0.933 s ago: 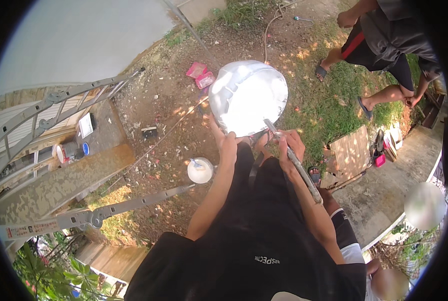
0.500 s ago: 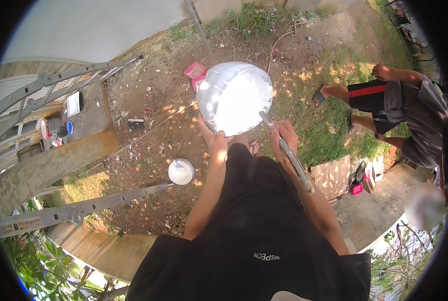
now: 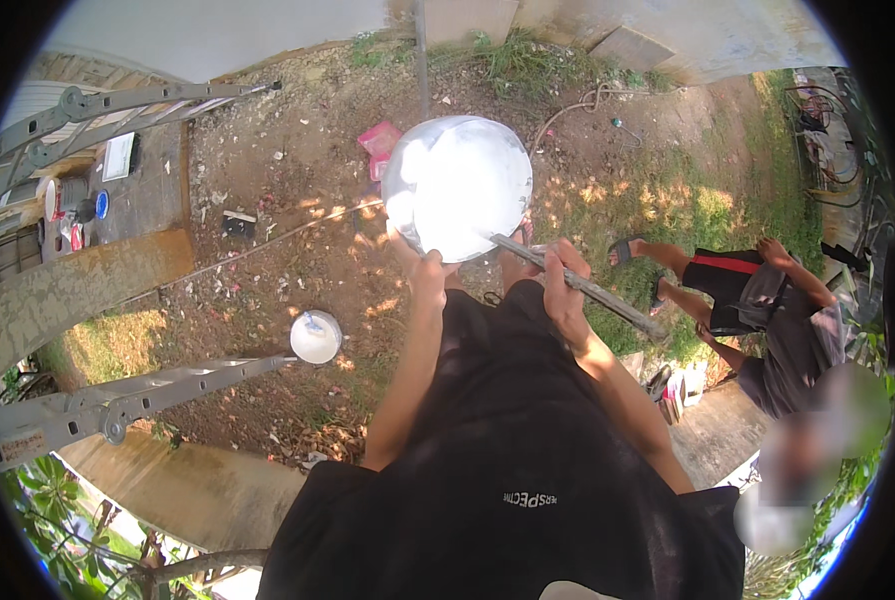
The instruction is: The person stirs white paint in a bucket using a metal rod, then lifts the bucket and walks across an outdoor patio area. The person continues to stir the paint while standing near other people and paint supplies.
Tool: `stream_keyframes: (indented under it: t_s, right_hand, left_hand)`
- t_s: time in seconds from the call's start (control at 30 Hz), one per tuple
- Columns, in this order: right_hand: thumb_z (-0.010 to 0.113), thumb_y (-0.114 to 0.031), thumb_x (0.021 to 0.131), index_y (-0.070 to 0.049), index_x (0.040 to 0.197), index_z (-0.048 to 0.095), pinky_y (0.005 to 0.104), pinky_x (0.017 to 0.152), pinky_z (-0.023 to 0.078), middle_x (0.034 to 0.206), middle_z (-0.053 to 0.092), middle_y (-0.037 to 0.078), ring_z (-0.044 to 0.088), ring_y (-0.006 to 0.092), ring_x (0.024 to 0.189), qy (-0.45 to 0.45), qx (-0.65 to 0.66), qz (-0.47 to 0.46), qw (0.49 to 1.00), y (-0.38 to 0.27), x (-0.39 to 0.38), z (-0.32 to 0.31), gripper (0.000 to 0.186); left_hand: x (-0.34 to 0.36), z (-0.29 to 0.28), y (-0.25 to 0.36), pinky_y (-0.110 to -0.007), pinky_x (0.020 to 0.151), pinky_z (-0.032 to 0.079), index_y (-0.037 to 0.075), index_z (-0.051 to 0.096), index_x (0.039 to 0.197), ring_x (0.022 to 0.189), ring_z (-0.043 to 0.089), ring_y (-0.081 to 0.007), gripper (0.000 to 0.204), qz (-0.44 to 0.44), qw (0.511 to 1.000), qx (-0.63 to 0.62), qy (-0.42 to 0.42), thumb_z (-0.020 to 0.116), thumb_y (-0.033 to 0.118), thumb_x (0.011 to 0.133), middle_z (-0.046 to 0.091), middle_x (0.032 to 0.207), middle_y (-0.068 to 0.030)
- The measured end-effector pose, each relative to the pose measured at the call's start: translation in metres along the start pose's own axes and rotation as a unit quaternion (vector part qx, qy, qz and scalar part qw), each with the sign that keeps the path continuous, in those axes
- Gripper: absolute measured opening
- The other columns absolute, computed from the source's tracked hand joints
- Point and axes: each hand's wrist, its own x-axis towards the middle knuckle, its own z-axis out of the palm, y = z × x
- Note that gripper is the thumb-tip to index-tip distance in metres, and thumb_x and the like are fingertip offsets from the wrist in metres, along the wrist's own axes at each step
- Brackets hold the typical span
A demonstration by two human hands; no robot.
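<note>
A large whitish bucket (image 3: 398, 187), its inside glaring bright white, is tilted in front of my body. My left hand (image 3: 423, 268) grips its near left edge, the thumb on the outside. My right hand (image 3: 566, 287) is closed around a long grey stick (image 3: 615, 301). The stick's far end reaches over the bucket's near right rim into the white area, and its other end slants back to the right. What the bucket holds is washed out by glare. Below and left on the ground stands a small white pail (image 3: 336, 346) with white contents.
At left are metal ladder parts (image 3: 202, 378) and a weathered plank (image 3: 77, 305). Pink plastic pieces (image 3: 378, 140) and a black item (image 3: 238, 223) lie on the dirt. A hose (image 3: 565, 108) curls farther off. Another person (image 3: 757, 300) is at right.
The stick has swung to a flatter slant, its tip farther inside the bucket. My right hand has shifted slightly with it. The other person has changed position, and the whole view has turned a little.
</note>
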Motion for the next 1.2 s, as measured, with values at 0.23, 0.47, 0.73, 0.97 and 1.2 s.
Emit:
stream_keyframes:
  t_s: [0.23,0.47,0.73,0.97,1.2]
  right_hand:
    - [0.053,-0.004,0.088,0.001,0.082,0.061,0.0378,0.063,0.048,0.076,0.059,0.013,0.06,0.0254,0.069,0.013,-0.159,-0.046,0.986,0.012,0.042,-0.011,0.011]
    - [0.052,-0.002,0.091,0.003,0.08,0.059,0.0372,0.058,0.048,0.077,0.057,0.011,0.06,0.0231,0.067,-0.055,-0.118,-0.028,0.991,0.009,0.079,-0.008,0.014]
    - [0.058,-0.004,0.087,0.003,0.083,0.061,0.0407,0.064,0.05,0.081,0.059,0.016,0.061,0.0312,0.071,0.015,-0.243,-0.066,0.968,0.053,0.133,-0.093,0.008]
    - [0.055,-0.002,0.088,0.003,0.082,0.063,0.0396,0.068,0.048,0.08,0.059,0.017,0.06,0.0318,0.071,-0.007,-0.072,-0.005,0.997,0.091,0.168,-0.188,0.01]
    - [0.06,-0.006,0.091,-0.001,0.086,0.067,0.037,0.065,0.048,0.082,0.059,0.012,0.06,0.0289,0.072,0.018,-0.128,-0.028,0.991,0.101,0.225,-0.241,0.01]
  left_hand:
    - [0.011,-0.006,-0.018,-0.054,0.079,0.064,0.017,0.004,0.153,0.12,0.056,-0.042,0.093,-0.096,0.99,-0.105,0.02,0.044,-0.01,0.073,0.03,0.145,-0.0261]
    - [0.012,0.021,-0.051,-0.055,0.083,0.063,0.018,-0.004,0.154,0.123,0.054,-0.0416,0.093,-0.101,0.97,-0.21,-0.065,0.041,-0.011,0.079,0.031,0.146,-0.0249]
    - [0.032,0.112,-0.064,-0.061,0.094,0.056,0.013,-0.004,0.153,0.129,0.048,-0.0432,0.089,-0.121,0.983,-0.137,0.003,0.04,-0.014,0.08,0.027,0.148,-0.0246]
    - [0.052,0.209,-0.099,-0.055,0.098,0.057,-0.008,0.036,0.139,0.122,0.056,-0.0379,0.061,-0.118,0.982,-0.146,0.027,0.042,-0.013,0.079,0.051,0.132,-0.0226]
    - [0.054,0.297,-0.093,-0.048,0.1,0.056,-0.011,0.041,0.134,0.118,0.059,-0.0342,0.056,-0.132,0.975,-0.174,-0.027,0.047,-0.009,0.078,0.054,0.131,-0.0209]
